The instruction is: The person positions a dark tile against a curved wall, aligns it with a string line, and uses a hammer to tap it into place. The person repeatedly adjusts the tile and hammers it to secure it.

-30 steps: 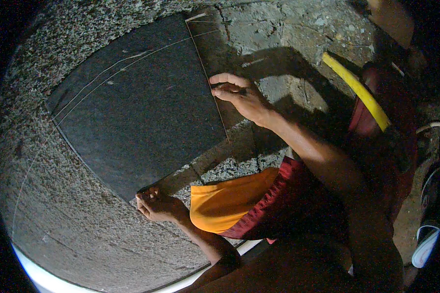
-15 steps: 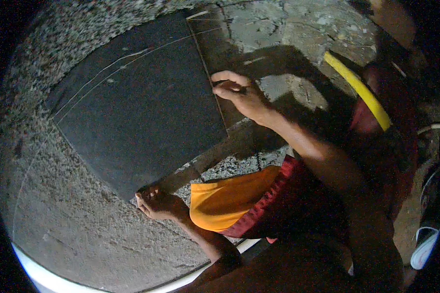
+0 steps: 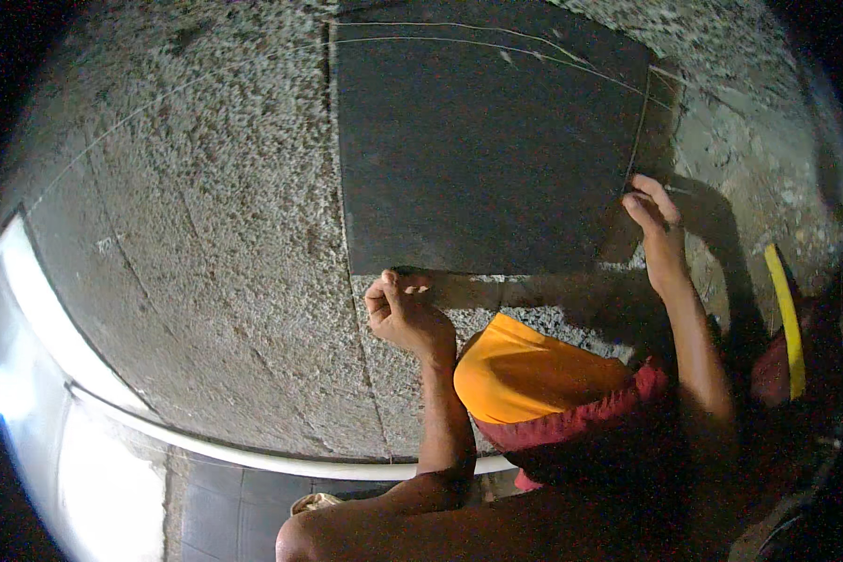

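Note:
A square dark grey tile (image 3: 487, 159) lies on rough mottled concrete, with thin pale strings (image 3: 421, 39) crossing its far part. My left hand (image 3: 403, 314) is at its near edge toward the left corner, fingers curled and pinched against the edge. My right hand (image 3: 656, 220) grips the right edge with thumb and bent fingers, casting a shadow on the concrete. Between my forearms is maroon clothing (image 3: 571, 426) with an orange lining (image 3: 534, 365) turned out.
A long yellow strip (image 3: 785, 318) rests against a dark maroon object at the right. A white edging strip (image 3: 253, 454) curves along the lower left, beside dark floor tiles (image 3: 211, 506) and a bright, glaring area (image 3: 103, 478). My bare leg (image 3: 318, 534) crosses the bottom.
The view has swung round, so the tile appears squarer, higher and farther right, and more concrete and the bright lower-left area show. Both hands remain at the same tile edges.

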`<state>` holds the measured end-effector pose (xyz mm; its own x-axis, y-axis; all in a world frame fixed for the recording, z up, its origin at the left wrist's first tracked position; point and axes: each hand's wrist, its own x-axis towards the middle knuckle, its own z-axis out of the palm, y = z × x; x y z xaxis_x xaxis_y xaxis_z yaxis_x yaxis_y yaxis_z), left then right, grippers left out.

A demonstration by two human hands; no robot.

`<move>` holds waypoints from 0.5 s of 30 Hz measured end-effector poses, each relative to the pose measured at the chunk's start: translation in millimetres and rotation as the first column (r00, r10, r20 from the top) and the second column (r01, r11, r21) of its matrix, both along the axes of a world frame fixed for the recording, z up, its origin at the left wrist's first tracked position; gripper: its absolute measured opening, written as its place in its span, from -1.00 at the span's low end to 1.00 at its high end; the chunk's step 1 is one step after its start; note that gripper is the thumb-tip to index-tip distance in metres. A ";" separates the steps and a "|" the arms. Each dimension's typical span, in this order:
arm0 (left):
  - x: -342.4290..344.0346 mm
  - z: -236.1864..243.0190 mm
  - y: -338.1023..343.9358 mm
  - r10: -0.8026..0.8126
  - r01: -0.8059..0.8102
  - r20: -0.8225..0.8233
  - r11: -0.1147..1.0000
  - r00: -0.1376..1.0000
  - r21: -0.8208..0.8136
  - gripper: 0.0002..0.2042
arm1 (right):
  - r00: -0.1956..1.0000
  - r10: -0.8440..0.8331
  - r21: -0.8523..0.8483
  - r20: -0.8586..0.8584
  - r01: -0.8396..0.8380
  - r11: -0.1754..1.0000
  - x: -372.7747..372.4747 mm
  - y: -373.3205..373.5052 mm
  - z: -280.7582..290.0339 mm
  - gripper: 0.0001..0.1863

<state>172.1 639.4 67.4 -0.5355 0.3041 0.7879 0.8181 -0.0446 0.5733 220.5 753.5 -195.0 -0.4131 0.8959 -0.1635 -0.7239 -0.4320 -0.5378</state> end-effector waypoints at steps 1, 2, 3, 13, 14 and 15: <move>-7.2 -2.2 -2.1 0.005 -0.005 0.015 1.000 1.000 0.002 -0.87 | 1.000 0.002 -0.007 -0.008 -0.002 1.000 -4.9 -1.7 0.0 -0.60; -15.7 -2.9 -4.1 -0.004 0.004 -0.005 1.000 1.000 -0.010 -0.87 | 1.000 0.001 -0.016 -0.022 -0.001 1.000 -8.6 -2.3 1.8 -0.60; -19.9 0.1 -3.3 -0.016 0.016 -0.004 1.000 1.000 -0.002 -0.87 | 0.999 -0.005 -0.025 -0.044 0.004 1.000 -11.6 -1.0 5.0 -0.59; -7.0 -13.5 -4.9 0.007 -0.007 0.033 1.000 0.999 -0.002 -0.85 | 0.999 0.026 -0.020 0.039 -0.026 0.999 -1.9 -8.1 -8.3 -0.61; -5.0 -11.9 -4.2 0.011 -0.011 0.034 1.000 0.999 0.002 -0.85 | 0.998 0.015 -0.010 0.053 -0.014 1.000 -2.9 -8.2 -7.8 -0.61; -3.3 -10.5 -3.8 0.015 -0.015 0.035 1.000 0.999 0.006 -0.85 | 0.999 0.022 -0.010 0.035 -0.021 1.000 -1.1 -9.1 -7.3 -0.61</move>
<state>168.7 635.6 56.9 -0.5673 0.2912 0.7703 0.7981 -0.0362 0.6014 219.4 744.4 -202.3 -0.4260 0.8852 -0.1868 -0.6950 -0.4524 -0.5588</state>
